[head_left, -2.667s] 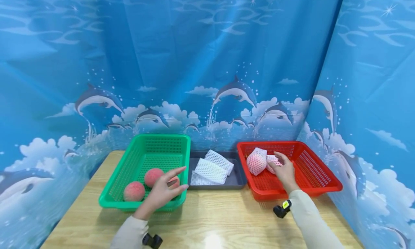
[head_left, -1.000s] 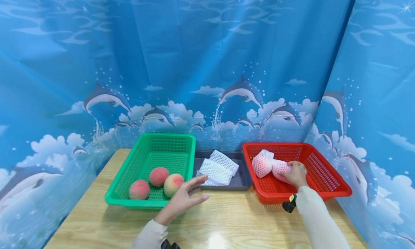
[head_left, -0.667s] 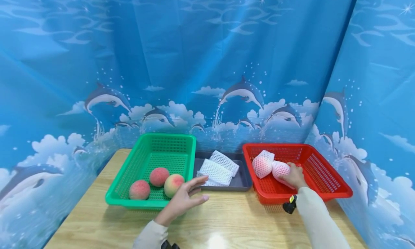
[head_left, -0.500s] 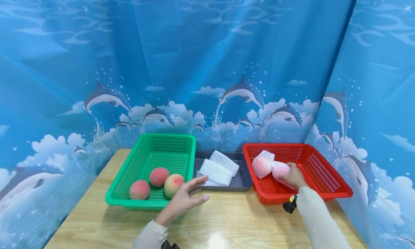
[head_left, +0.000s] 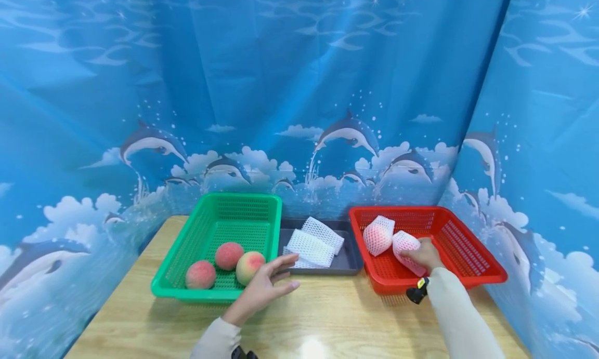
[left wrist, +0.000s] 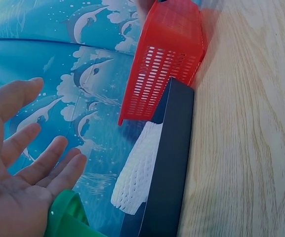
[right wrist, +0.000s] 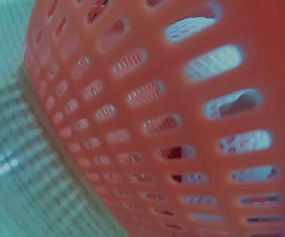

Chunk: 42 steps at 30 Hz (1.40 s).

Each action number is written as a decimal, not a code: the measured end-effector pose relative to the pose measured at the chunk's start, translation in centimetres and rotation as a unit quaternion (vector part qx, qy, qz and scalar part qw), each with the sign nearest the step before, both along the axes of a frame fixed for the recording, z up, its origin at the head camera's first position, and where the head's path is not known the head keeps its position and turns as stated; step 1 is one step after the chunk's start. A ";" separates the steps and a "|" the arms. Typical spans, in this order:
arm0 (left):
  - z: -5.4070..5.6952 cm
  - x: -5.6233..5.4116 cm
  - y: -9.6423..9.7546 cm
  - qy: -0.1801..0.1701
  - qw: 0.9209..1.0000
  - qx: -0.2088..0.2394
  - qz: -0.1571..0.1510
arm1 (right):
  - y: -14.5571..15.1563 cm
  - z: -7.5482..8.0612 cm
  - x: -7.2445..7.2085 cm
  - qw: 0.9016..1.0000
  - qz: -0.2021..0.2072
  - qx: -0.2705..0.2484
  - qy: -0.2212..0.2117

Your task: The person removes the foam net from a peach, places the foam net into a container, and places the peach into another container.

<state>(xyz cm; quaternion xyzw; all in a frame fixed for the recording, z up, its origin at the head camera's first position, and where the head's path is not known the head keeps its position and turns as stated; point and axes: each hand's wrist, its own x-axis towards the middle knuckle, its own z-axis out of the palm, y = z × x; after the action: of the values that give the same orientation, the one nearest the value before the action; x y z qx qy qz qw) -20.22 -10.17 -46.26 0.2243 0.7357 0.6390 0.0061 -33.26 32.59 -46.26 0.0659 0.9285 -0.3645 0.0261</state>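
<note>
Inside the red basket [head_left: 390,283], my right hand [head_left: 425,253] grips a peach in a white foam net [head_left: 406,244], its fingers mostly hidden behind it. Another net-wrapped peach [head_left: 378,237] lies just left of that one. In the right wrist view the basket wall [right wrist: 182,98] fills the picture, and white netting shows through its slots. My left hand [head_left: 268,285] hovers with spread, relaxed fingers by the front right corner of the green basket [head_left: 201,295]. It holds nothing, as the left wrist view of the palm [left wrist: 21,197] also shows.
Three bare peaches lie in the green basket: one yellowish peach [head_left: 249,267] and two redder peaches [head_left: 201,274]. Between the baskets stands a dark grey tray [head_left: 348,263] with flat white foam nets [head_left: 311,247]. Behind the wooden table [head_left: 327,317] hangs a blue dolphin curtain [head_left: 281,89].
My left hand has moved right, off the peaches, and then stayed still. My right hand has come down onto the second wrapped peach, which has turned slightly in its grip.
</note>
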 end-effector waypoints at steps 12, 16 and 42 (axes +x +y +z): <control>0.1 -0.1 -0.1 -0.012 1.000 0.000 -0.001 | 0.4 0.7 0.2 0.998 -0.038 -0.027 0.050; 0.3 0.0 0.1 -0.009 1.000 -0.009 -0.004 | 0.3 1.8 0.5 0.997 -0.036 -0.046 0.047; 1.4 -0.8 2.6 0.030 0.999 -0.021 -0.009 | -6.1 5.9 3.8 0.989 0.053 -0.107 0.082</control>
<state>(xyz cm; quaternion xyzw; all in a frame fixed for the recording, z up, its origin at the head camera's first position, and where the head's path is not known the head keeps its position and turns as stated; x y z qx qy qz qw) -20.99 -7.56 -44.83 0.2497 0.7467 0.6165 -0.0054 -29.48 26.53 -40.38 -0.0165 0.8852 -0.4644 -0.0241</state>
